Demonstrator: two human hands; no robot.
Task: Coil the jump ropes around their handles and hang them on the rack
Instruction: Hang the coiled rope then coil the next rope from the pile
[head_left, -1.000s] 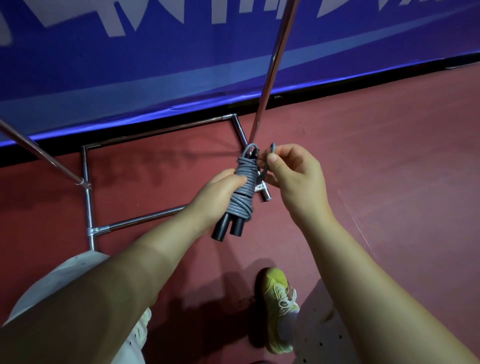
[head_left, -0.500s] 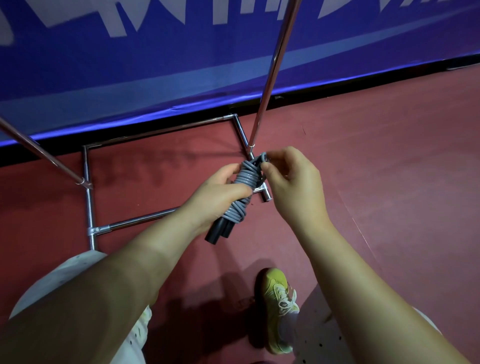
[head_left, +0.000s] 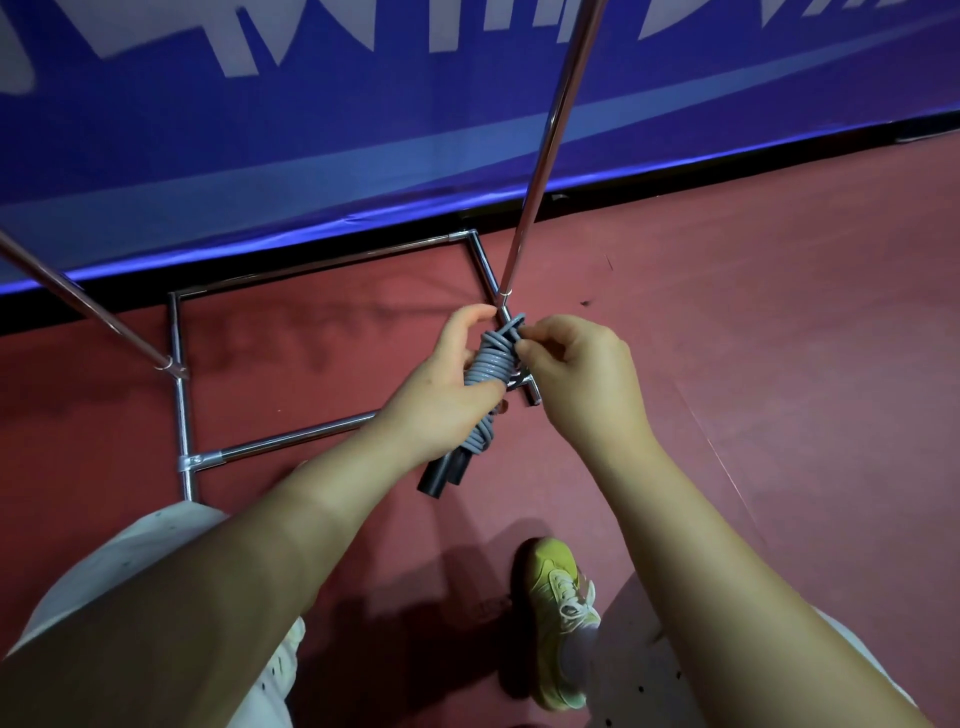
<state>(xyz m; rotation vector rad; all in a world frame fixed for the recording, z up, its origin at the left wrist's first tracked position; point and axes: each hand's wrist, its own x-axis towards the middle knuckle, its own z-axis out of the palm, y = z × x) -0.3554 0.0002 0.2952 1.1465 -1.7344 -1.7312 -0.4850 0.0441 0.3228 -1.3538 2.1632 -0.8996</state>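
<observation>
A grey jump rope (head_left: 487, 365) is wound in tight turns around its two black handles (head_left: 445, 472), whose ends stick out below my left hand. My left hand (head_left: 445, 391) grips the wound bundle around its middle, thumb stretched up beside the top. My right hand (head_left: 577, 373) pinches the loose rope end at the top of the bundle. The chrome rack (head_left: 546, 140) stands right behind, its upright pole rising past my hands and its base frame (head_left: 181, 395) lying on the red floor.
A second slanted chrome pole (head_left: 88, 310) crosses at the left. A blue banner wall (head_left: 322, 130) closes the back. My yellow-green shoe (head_left: 560, 618) and light trouser legs are at the bottom. Red floor (head_left: 779, 338) stretches to the right.
The bundle has tilted and sunk slightly in my left hand. My right hand has brought the loose rope end down against the top of the coil, and my left thumb has lifted.
</observation>
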